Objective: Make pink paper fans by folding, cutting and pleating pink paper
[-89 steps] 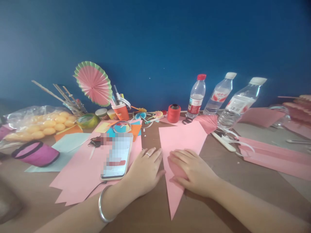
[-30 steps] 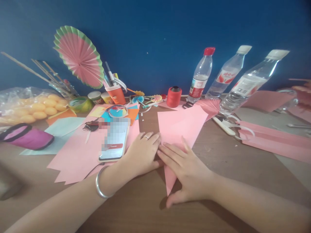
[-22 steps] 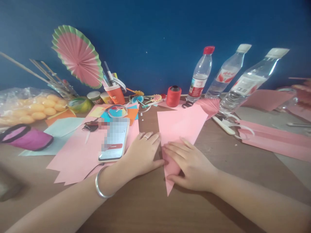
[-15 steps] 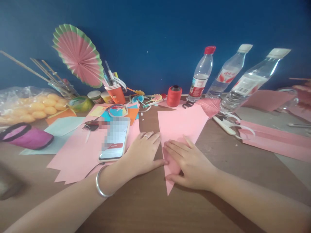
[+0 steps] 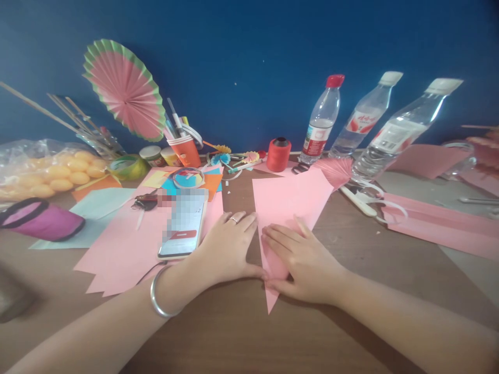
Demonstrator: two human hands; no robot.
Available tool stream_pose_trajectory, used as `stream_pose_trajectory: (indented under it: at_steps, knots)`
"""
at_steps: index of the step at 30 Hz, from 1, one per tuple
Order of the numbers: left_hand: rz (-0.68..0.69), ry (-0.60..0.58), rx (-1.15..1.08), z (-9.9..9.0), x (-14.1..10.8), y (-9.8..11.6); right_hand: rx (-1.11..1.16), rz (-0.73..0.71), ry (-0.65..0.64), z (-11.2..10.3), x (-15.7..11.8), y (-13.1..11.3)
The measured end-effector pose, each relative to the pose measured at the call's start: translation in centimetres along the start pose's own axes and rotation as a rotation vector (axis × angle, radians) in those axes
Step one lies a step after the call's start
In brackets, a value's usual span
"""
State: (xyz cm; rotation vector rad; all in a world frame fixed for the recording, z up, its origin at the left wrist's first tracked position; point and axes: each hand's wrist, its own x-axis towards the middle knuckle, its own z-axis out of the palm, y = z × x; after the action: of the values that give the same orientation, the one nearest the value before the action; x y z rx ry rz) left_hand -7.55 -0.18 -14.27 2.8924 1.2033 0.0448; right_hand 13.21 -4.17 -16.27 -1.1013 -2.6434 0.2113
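A folded pink paper (image 5: 292, 197) lies on the brown table, narrowing to a point toward me. My right hand (image 5: 300, 259) rests flat on its lower part, fingers stretched out and holding nothing. Just left of the paper, my left hand (image 5: 230, 249) lies on the table with its fingers extended; its thumb tip reaches the paper's left edge. A ring and a silver bracelet are on this hand and wrist. Beside the left hand is a phone (image 5: 185, 226) on several pink sheets (image 5: 117, 254).
Behind the paper stand a red thread spool (image 5: 279, 155) and bottles (image 5: 317, 124). A pleated pink piece (image 5: 336, 171) touches its far corner. At the left are a purple pouch (image 5: 44, 221), an orange cup (image 5: 185, 151) and a round paper fan (image 5: 125, 91). A white glue gun (image 5: 358, 201) lies right.
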Motion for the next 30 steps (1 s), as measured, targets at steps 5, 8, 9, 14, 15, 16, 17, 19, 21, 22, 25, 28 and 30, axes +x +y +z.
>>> stream_pose_trajectory:
  at_steps: [5, 8, 9, 14, 15, 16, 17, 19, 21, 22, 25, 28, 30]
  knots:
    - [0.004, -0.001, 0.004, -0.1, 0.0, 0.1, -0.002, 0.002, -0.010, -0.2, 0.1, -0.2]
    - [0.007, 0.008, 0.005, -0.2, 0.0, 0.2, 0.014, -0.055, -0.054, -0.7, -0.1, -0.5]
    - [0.010, 0.009, 0.004, -0.2, 0.0, 0.2, 0.022, -0.081, -0.072, -1.0, -0.1, -0.6]
    - [0.017, 0.013, -0.001, -0.3, 0.1, 0.3, 0.049, -0.127, -0.118, -1.4, -0.3, -1.1]
    - [0.016, 0.014, -0.003, -0.3, 0.1, 0.3, 0.051, -0.125, -0.119, -1.4, -0.3, -1.2]
    - [0.016, 0.014, -0.004, -0.2, 0.1, 0.3, 0.052, -0.122, -0.119, -1.3, -0.3, -1.2]
    - [0.017, 0.014, -0.005, -0.2, 0.1, 0.3, 0.052, -0.117, -0.121, -1.2, -0.3, -1.2]
    - [0.013, 0.017, -0.005, -0.3, 0.1, 0.2, 0.047, -0.111, -0.123, -1.1, -0.2, -1.3]
    - [0.011, 0.017, -0.006, -0.3, 0.1, 0.3, 0.042, -0.099, -0.121, -1.0, -0.2, -1.4]
    - [0.010, 0.016, -0.007, -0.3, 0.1, 0.3, 0.041, -0.093, -0.120, -1.0, -0.2, -1.4]
    - [0.006, 0.013, -0.014, -0.4, 0.1, 0.3, 0.046, -0.081, -0.114, -0.9, -0.2, -1.5]
    - [-0.004, 0.011, -0.021, -0.3, 0.1, 0.3, 0.045, -0.080, -0.110, -0.7, -0.1, -1.6]
    - [-0.003, 0.011, -0.026, -0.3, 0.1, 0.3, 0.037, -0.076, -0.105, -0.5, 0.0, -1.7]
